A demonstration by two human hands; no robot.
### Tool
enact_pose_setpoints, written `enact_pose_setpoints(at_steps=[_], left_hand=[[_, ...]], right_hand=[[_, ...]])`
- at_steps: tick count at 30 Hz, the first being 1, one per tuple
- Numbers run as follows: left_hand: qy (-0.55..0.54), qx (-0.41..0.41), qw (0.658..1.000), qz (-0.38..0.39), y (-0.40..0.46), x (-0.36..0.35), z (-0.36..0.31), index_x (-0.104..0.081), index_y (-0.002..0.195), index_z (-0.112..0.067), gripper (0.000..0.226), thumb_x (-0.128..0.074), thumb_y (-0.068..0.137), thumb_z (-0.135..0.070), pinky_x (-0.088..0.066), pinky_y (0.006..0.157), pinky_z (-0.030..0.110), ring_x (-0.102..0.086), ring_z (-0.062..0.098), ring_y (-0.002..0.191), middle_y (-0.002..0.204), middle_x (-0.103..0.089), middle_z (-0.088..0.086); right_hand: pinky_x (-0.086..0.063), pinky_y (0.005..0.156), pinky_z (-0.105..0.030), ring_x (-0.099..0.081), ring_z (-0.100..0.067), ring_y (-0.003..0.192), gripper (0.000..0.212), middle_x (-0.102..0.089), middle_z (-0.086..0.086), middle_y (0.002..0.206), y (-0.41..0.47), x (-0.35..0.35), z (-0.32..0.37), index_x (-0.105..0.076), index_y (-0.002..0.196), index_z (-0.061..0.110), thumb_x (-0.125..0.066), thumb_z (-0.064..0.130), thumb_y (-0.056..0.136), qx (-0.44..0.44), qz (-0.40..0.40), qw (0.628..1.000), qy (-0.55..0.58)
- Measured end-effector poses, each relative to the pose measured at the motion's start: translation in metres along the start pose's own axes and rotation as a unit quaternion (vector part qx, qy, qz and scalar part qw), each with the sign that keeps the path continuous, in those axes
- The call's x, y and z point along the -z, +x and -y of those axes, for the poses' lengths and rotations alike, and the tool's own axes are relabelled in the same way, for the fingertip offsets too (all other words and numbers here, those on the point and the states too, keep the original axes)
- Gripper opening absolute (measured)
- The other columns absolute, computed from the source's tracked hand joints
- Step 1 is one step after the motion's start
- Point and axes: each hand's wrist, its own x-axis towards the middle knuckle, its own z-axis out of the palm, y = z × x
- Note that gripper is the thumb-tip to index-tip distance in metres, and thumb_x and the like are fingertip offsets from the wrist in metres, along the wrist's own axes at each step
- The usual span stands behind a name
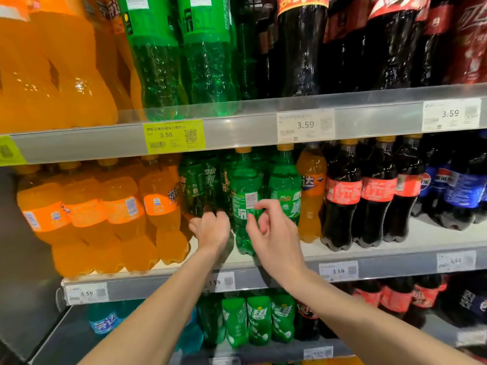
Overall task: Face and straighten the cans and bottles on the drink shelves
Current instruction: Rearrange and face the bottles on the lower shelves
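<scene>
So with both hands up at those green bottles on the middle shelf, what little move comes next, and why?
Probably the right hand closes its fingers on the front green plastic bottle and twists it. Its white barcode panel faces out, while the neighbouring green plastic bottle shows its logo. The left hand reaches among darker green bottles behind.

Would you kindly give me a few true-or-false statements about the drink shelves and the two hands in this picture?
1. The left hand reaches in among dark green bottles on the middle shelf. True.
2. The right hand grips a cola bottle. False: it holds nothing, fingers loosely curled by a green bottle.
3. A lone orange bottle stands between green and cola bottles. True.
4. The yellow price tag reads 6.49. False: it reads 3.59.
</scene>
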Motion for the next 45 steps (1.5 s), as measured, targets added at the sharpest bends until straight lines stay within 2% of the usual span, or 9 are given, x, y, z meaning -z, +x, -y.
enact_pose_setpoints(at_steps=[5,9,11,17,24,30,37,41,45], left_hand=[[0.007,0.015,1.000,-0.020,0.019,0.004,0.003,-0.054,0.127,0.007,0.038,-0.046,0.102,-0.020,-0.033,0.105,0.035,-0.043,0.036,0.128,0.137,-0.050,0.025],[-0.016,0.043,0.998,-0.031,0.026,0.003,0.008,-0.046,0.071,-0.014,0.028,-0.053,0.098,-0.018,-0.039,0.082,0.033,-0.048,0.028,0.092,0.098,-0.052,0.010],[-0.017,0.036,0.999,-0.031,0.025,0.005,0.008,-0.043,0.068,-0.017,0.031,-0.054,0.096,-0.019,-0.042,0.080,0.033,-0.048,0.027,0.087,0.094,-0.055,0.009],[0.017,0.003,0.999,0.042,0.011,0.003,0.004,-0.063,0.106,-0.003,0.032,-0.046,0.097,-0.028,-0.035,0.105,0.040,-0.038,0.035,0.129,0.133,-0.051,0.018],[-0.025,-0.024,0.997,0.069,0.006,0.012,-0.002,-0.070,0.110,-0.008,0.032,-0.053,0.097,-0.031,-0.041,0.075,0.027,-0.061,0.024,0.092,0.109,-0.070,0.009],[-0.033,-0.053,0.997,-0.048,-0.026,0.013,-0.007,-0.064,0.098,-0.015,0.024,-0.052,0.096,-0.035,-0.044,0.085,0.037,-0.058,0.027,0.102,0.114,-0.063,0.009],[-0.143,-0.215,0.964,-0.062,-0.084,0.017,-0.047,-0.057,0.078,-0.014,0.022,-0.054,0.098,-0.024,-0.041,0.061,0.022,-0.050,0.012,0.066,0.072,-0.059,0.004],[-0.112,-0.300,0.946,-0.045,-0.089,0.012,-0.073,-0.062,0.100,-0.020,0.012,-0.060,0.095,-0.031,-0.046,0.070,0.027,-0.056,0.009,0.072,0.084,-0.063,-0.008],[0.033,-0.348,0.935,-0.060,-0.086,0.006,-0.088,-0.049,0.136,-0.015,0.050,-0.060,0.095,-0.041,-0.048,0.086,0.036,-0.058,0.022,0.100,0.114,-0.059,0.001]], right_hand=[[-0.039,0.058,-0.023,-0.051,-0.013,0.063,0.022,-0.050,0.001,0.064,-0.004,-0.018,-0.009,-0.044,0.107,0.037,-0.060,0.023,0.098,-0.004,0.043,0.998,0.042],[-0.038,0.057,-0.024,-0.049,-0.011,0.059,0.026,-0.050,0.002,0.063,-0.012,-0.021,-0.023,-0.041,0.101,0.040,-0.060,0.023,0.097,-0.015,0.040,0.998,0.039],[-0.039,0.058,-0.024,-0.048,-0.010,0.058,0.026,-0.049,0.002,0.062,-0.012,-0.023,-0.022,-0.041,0.101,0.038,-0.060,0.021,0.096,-0.020,0.037,0.998,0.048],[-0.038,0.058,-0.024,-0.046,-0.009,0.058,0.020,-0.048,0.005,0.062,-0.012,-0.017,-0.019,-0.044,0.102,0.033,-0.059,0.019,0.097,-0.040,0.063,0.995,0.067],[-0.045,0.066,-0.030,-0.046,-0.006,0.061,0.012,-0.048,0.007,0.065,-0.013,0.006,-0.015,-0.051,0.108,0.024,-0.057,0.020,0.099,-0.056,0.090,0.992,0.074],[-0.042,0.060,-0.030,-0.048,-0.006,0.055,0.004,-0.053,0.009,0.062,-0.009,0.035,-0.004,-0.054,0.101,0.024,-0.058,0.025,0.100,-0.082,-0.011,0.993,0.086],[-0.046,0.082,-0.036,-0.059,-0.021,0.086,0.032,-0.047,0.000,0.124,0.026,0.075,0.011,-0.051,0.129,0.011,-0.055,0.025,0.100,-0.077,-0.124,0.989,-0.013],[-0.037,0.071,-0.034,-0.050,-0.023,0.082,0.014,-0.049,-0.004,0.098,0.056,0.090,0.022,-0.045,0.093,0.012,-0.056,0.019,0.097,-0.098,-0.087,0.988,-0.084],[-0.040,0.050,-0.024,-0.060,-0.023,0.060,0.015,-0.055,-0.004,0.063,0.083,0.102,0.033,-0.046,0.080,0.006,-0.057,0.003,0.089,-0.149,-0.027,0.985,-0.083]])
